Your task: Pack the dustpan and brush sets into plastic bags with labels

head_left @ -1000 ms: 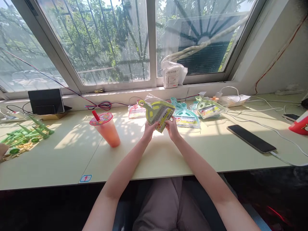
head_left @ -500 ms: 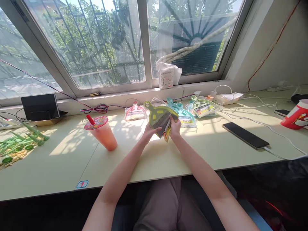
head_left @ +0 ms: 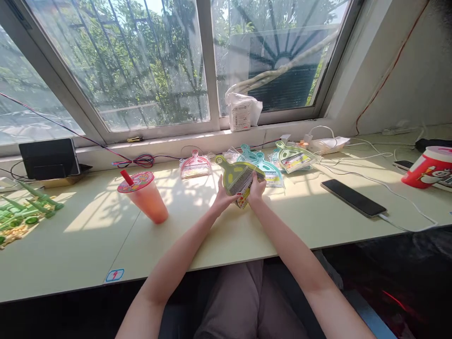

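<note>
A green dustpan and brush set point(head_left: 236, 175) with a printed card is held above the table, its ringed handle pointing up and left. My left hand point(head_left: 223, 198) grips its lower left side. On its right side my right hand point(head_left: 257, 189) has its fingers closed around the edge by the card. Behind it lie a pink packaged set point(head_left: 195, 165), two teal sets, one of them at the middle point(head_left: 270, 175), and another green packaged set point(head_left: 295, 157).
A pink cup with a straw point(head_left: 150, 202) stands left on the table point(head_left: 141, 256). To the right are a phone point(head_left: 353, 197) with a white cable and a red cup point(head_left: 422, 169). Further left are a tablet point(head_left: 49, 157) and green pieces point(head_left: 31, 207).
The green set is tilted slightly differently, and my left hand's fingers have shifted up along its left side. The whole view has moved a little.
</note>
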Available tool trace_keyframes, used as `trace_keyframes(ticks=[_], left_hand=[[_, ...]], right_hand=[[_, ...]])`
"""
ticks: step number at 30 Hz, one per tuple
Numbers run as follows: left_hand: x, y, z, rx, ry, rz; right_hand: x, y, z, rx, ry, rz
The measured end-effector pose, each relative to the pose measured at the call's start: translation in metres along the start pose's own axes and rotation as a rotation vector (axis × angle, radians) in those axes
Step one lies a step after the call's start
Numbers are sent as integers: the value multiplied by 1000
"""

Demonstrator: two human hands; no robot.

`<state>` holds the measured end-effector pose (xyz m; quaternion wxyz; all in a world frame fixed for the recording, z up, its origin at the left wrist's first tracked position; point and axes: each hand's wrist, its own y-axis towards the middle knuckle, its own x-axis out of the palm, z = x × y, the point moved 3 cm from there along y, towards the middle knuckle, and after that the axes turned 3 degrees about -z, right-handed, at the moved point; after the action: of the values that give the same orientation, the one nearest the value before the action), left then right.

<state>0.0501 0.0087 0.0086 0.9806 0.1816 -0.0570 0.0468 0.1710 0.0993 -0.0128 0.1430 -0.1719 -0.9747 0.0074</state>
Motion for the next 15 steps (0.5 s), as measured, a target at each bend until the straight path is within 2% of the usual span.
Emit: trace_keyframes(ticks=[5, 10, 11, 13, 15], left_hand=[[-10, 0, 7, -26, -21, 139], [-41, 8, 16, -114, -40, 304], [-45, 10, 18, -131, -40, 307], [-50, 13, 20, -152, -35, 278], [-46, 15, 18, -189, -38, 212]], right_hand=[[12, -4, -5, 131, 207, -222], [28, -18, -23, 186, 358, -617], [30, -21, -25, 180, 361, -667], [32, -22, -24, 181, 341, -644], [31, -19, -20, 182, 313, -551]])
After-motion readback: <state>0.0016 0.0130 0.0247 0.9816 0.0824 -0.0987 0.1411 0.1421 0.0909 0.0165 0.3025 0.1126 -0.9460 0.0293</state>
